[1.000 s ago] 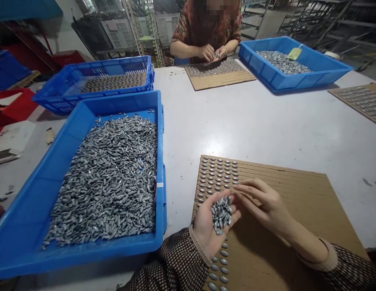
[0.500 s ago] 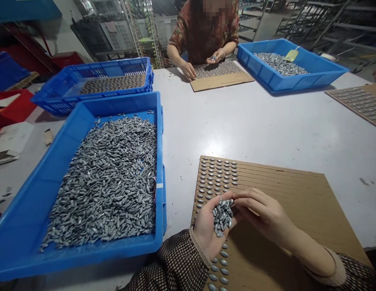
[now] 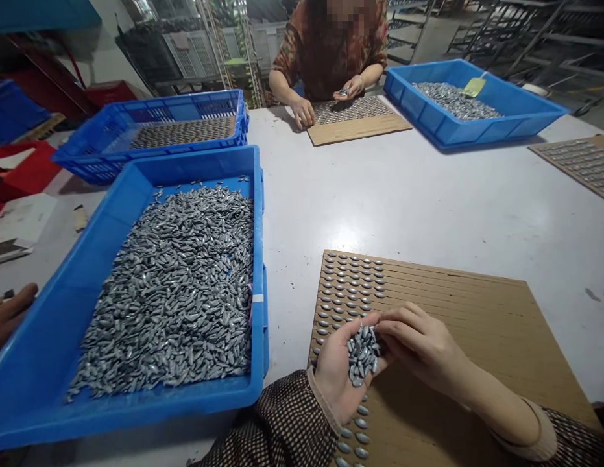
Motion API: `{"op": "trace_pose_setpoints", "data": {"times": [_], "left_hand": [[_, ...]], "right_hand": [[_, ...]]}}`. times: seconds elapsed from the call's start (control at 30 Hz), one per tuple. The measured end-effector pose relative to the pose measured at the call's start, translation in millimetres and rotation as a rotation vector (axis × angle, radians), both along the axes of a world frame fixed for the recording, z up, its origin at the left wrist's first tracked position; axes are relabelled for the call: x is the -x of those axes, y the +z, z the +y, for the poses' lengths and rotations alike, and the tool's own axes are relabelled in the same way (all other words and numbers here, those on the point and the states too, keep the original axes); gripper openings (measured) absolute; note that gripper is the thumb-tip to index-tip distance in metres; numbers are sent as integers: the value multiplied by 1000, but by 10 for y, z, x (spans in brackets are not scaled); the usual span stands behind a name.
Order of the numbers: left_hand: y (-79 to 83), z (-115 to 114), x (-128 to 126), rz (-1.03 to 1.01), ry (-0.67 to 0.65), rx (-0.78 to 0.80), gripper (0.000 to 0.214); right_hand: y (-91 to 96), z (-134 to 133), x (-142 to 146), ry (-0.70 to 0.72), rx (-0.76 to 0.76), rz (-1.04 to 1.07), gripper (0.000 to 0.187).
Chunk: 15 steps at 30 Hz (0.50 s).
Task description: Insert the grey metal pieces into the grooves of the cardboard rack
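My left hand (image 3: 338, 376) is cupped palm up around a heap of small grey, leaf-shaped metal pieces (image 3: 364, 357). The fingertips of my right hand (image 3: 423, 344) are pinched together at the far edge of that heap; whatever they hold, if anything, is hidden. Beneath both hands lies a brown ridged board (image 3: 467, 324). Rows of the same metal pieces (image 3: 353, 272) sit in the grooves along its left side, and my left hand covers part of them.
A blue tray (image 3: 257, 233) of loose metal pieces stands to the left. Behind it is a blue crate (image 3: 241, 117) with a filled board. Across the white table (image 3: 331, 194), a person (image 3: 348, 58) works at another board (image 3: 364, 130), beside another blue tray (image 3: 428, 123). Someone's hand (image 3: 12, 318) shows at left.
Another person's hand has come into view at the left edge. My hands stay together over the board, with only a slight shift of the view.
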<state>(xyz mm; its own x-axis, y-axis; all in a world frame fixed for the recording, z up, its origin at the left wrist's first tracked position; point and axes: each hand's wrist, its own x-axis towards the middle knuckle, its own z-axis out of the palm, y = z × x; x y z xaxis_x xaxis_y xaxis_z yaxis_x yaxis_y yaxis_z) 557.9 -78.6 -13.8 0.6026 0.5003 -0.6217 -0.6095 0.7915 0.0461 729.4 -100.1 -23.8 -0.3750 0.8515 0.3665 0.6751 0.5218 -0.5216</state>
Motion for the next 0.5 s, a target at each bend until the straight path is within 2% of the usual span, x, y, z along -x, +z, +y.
{"op": "trace_pose_setpoints", "data": {"times": [0.1, 0.2, 0.33, 0.5], "left_hand": [[3, -1, 5, 18, 24, 12, 22], [16, 1, 12, 67, -1, 20, 24], [25, 5, 9, 125, -42, 32, 28], [48, 2, 2, 183, -69, 18, 33]], "right_hand": [[-2, -29, 2, -24, 21, 55, 19], [-21, -29, -33, -108, 32, 124, 16], [-157, 52, -122, -235, -24, 32, 10], [-371, 136, -181, -197, -75, -107, 16]]}}
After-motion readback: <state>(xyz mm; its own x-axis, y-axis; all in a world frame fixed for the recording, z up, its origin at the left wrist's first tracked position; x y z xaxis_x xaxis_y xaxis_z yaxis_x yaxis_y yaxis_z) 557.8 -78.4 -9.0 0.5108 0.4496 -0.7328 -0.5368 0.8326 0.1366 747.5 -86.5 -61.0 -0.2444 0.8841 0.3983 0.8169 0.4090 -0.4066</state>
